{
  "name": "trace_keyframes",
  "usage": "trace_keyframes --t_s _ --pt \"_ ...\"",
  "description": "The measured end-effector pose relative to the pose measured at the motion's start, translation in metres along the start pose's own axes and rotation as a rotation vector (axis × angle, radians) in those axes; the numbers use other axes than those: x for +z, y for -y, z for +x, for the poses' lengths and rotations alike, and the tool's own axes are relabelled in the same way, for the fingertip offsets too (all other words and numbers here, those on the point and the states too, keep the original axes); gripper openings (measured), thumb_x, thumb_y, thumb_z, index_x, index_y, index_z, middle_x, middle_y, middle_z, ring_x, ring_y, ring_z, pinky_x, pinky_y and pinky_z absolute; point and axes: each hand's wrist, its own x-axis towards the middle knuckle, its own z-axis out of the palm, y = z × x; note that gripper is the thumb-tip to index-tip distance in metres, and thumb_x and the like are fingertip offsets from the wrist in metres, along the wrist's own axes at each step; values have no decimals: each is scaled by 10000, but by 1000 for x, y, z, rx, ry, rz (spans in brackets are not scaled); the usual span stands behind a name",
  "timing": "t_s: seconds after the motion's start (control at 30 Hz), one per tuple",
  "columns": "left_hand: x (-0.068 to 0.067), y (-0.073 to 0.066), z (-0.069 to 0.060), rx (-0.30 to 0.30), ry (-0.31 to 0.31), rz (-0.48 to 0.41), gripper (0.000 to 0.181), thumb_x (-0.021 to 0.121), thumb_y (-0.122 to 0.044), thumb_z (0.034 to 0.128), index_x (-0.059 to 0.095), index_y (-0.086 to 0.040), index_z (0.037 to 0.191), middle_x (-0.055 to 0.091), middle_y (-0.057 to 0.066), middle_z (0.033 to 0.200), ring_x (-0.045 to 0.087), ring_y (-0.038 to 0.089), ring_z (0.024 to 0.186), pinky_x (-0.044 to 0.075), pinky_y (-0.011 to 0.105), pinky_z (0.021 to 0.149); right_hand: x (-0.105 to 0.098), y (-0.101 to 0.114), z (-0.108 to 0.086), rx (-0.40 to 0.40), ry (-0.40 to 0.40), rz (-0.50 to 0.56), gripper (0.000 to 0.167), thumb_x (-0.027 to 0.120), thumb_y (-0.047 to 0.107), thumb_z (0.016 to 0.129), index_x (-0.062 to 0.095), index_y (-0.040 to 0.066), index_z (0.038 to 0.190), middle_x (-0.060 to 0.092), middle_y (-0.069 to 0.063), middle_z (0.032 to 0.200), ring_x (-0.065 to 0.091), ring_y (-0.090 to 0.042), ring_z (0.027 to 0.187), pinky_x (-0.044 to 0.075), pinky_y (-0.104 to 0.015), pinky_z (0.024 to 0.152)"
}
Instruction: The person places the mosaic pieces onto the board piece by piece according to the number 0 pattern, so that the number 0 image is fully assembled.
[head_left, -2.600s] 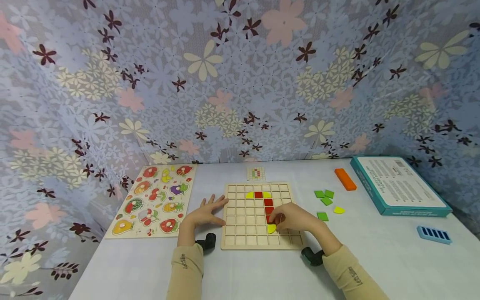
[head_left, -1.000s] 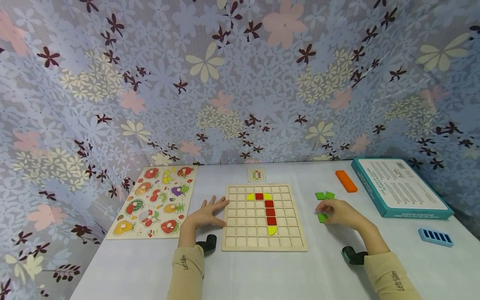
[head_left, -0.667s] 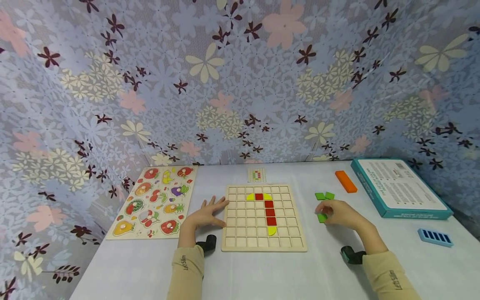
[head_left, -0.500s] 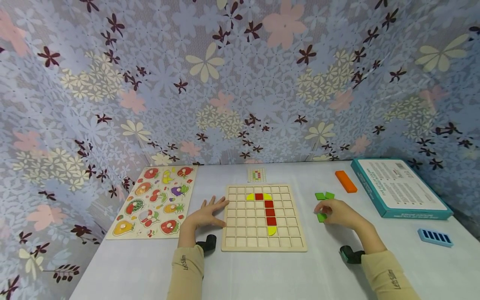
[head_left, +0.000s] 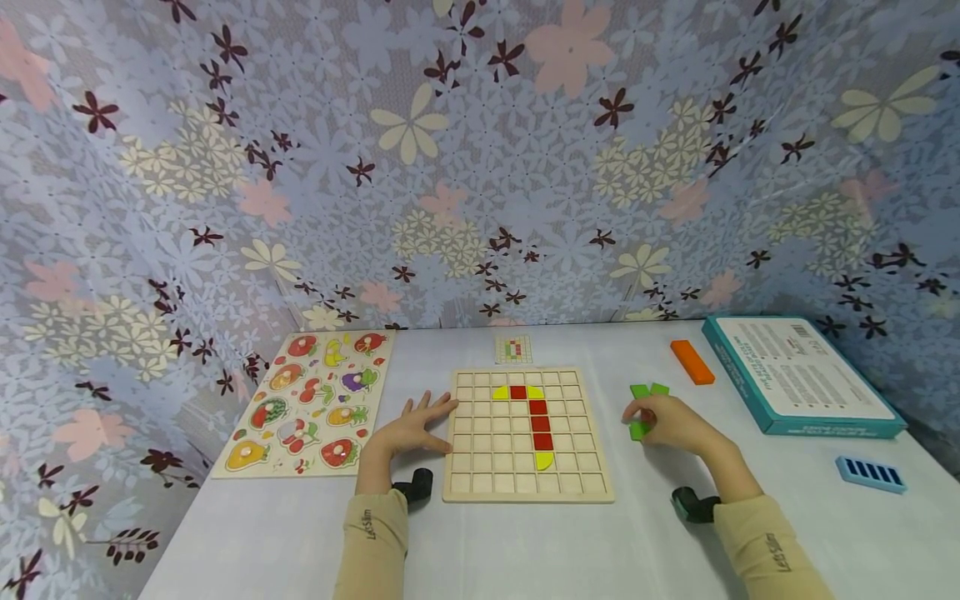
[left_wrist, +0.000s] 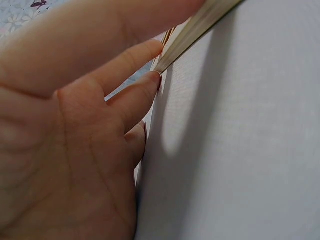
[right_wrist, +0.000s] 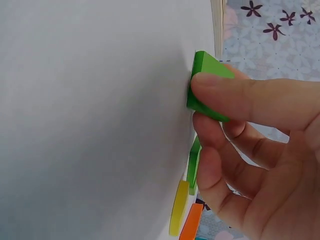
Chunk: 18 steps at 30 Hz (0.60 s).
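My right hand (head_left: 675, 423) pinches a green square tile (right_wrist: 214, 66) between thumb and fingers, right of the wooden grid board (head_left: 480, 461); in the right wrist view the tile is tilted up. Other green tiles (head_left: 639, 390) lie just behind that hand. A yellow rounded piece (right_wrist: 179, 207) shows below it in the right wrist view, but the hand covers it in the head view. My left hand (head_left: 408, 431) is spread, its fingertips touching the board's left edge. On the board sit several red squares (head_left: 541, 424) and yellow rounded pieces (head_left: 543, 461).
A small pattern card (head_left: 513, 349) lies behind the board. At left is a fruit puzzle board (head_left: 303, 404). An orange block (head_left: 692, 362), a teal box (head_left: 810, 375) and a blue slotted piece (head_left: 871, 474) are at right.
From the board, my right hand has moved right to the loose tiles and taken hold of a green tile, which is now tipping up and shifting slightly left. My left hand has stayed put.
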Motion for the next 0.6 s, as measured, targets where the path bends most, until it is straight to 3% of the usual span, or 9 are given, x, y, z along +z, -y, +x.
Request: trace_keyframes --t_s 0.2,0.37,0.6 --pt "0 0 0 1 5 5 839 760 -180 691 363 -129 1428 185 40 1531 -59 305 1414 -123 472 1131 1 4 2 -2 4 31 329 714 -73 679 641 40 979 543 -73 844 480 -212 757 460 -303 625" --pt "0 0 -1 0 6 13 847 763 -186 684 363 -135 1429 174 36 1534 -62 303 1414 -121 472 1131 2 7 3 -29 -32 56 327 708 -43 704 631 35 1012 585 -89 880 539 -223 789 506 -342 664" --pt "0 0 -1 -2 4 21 841 760 -192 693 359 -145 1431 177 23 1533 -60 288 1416 -122 461 1133 7 22 10 34 -102 153 322 703 39 747 619 13 1057 619 -103 909 571 -246 843 521 -377 703"
